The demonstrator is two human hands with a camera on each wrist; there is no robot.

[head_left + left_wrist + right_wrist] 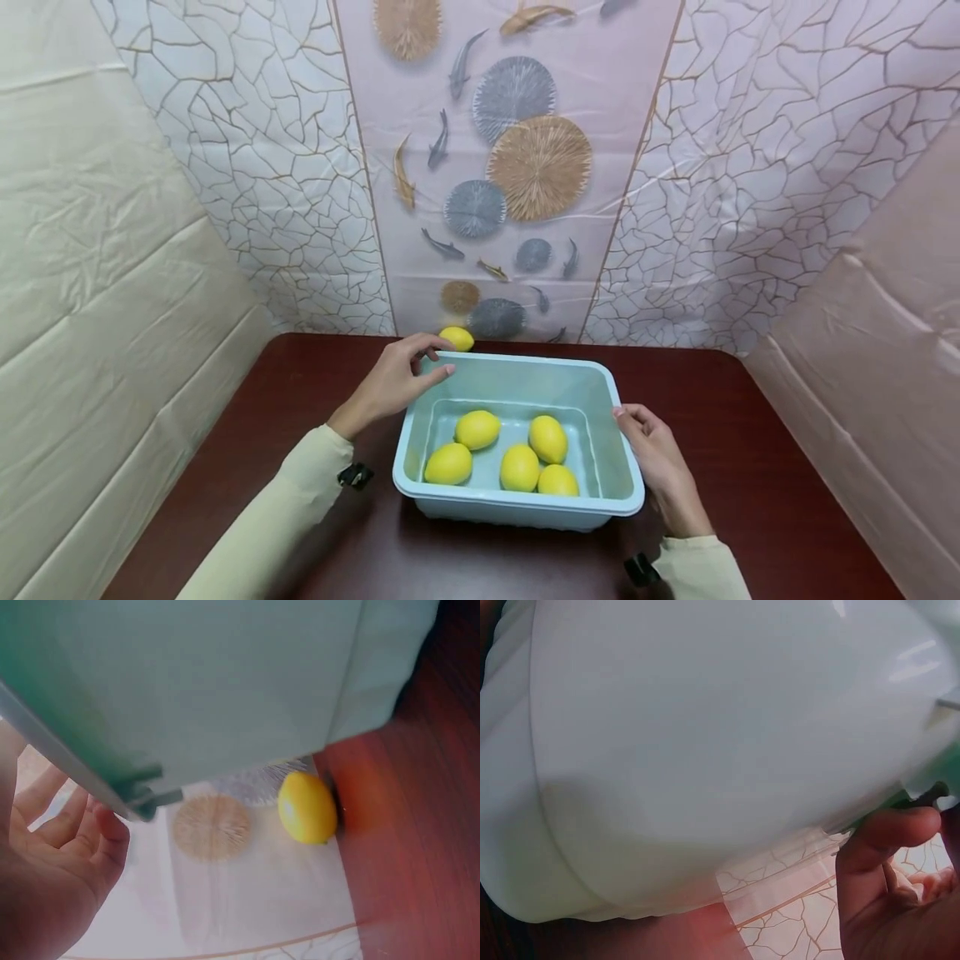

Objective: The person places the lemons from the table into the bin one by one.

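Note:
A light blue plastic basin [517,498] stands on the table with several yellow lemons [519,467] lying inside it. My right hand [660,454] grips the basin's right rim, thumb over the edge and fingers curled beneath it; the right wrist view shows the curled finger [889,829] under the lip. At the far left corner of the basin is my left hand [397,375], its thumb and fingers parted with nothing between them. One more lemon [456,338] lies outside, behind the basin near the left fingertips. The left wrist view shows this lemon [307,808] beside the basin wall.
The dark red-brown table [300,417] extends to both sides of the basin. Behind it hangs a patterned cloth [480,150] with fish and round motifs. Pale cloth walls [97,333] close in the left and right sides.

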